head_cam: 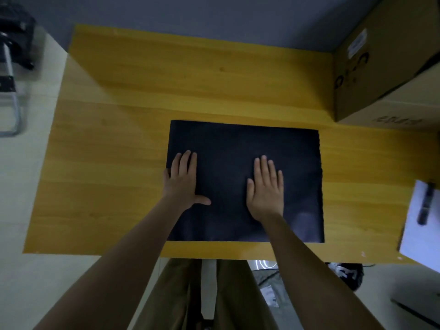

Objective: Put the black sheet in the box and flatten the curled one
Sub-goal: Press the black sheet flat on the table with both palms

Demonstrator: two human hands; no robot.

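A black sheet lies flat on the yellow wooden table, near its front edge. My left hand rests palm down on the sheet's left edge, fingers extended, thumb spread to the right. My right hand presses flat on the middle of the sheet, fingers together. Neither hand grips anything. A large cardboard box stands at the table's far right corner, its opening not visible from here.
A white paper with a dark pen-like object on it lies at the table's right edge. A metal-framed chair stands on the floor to the left. My legs and some items on the floor show below the table's front edge.
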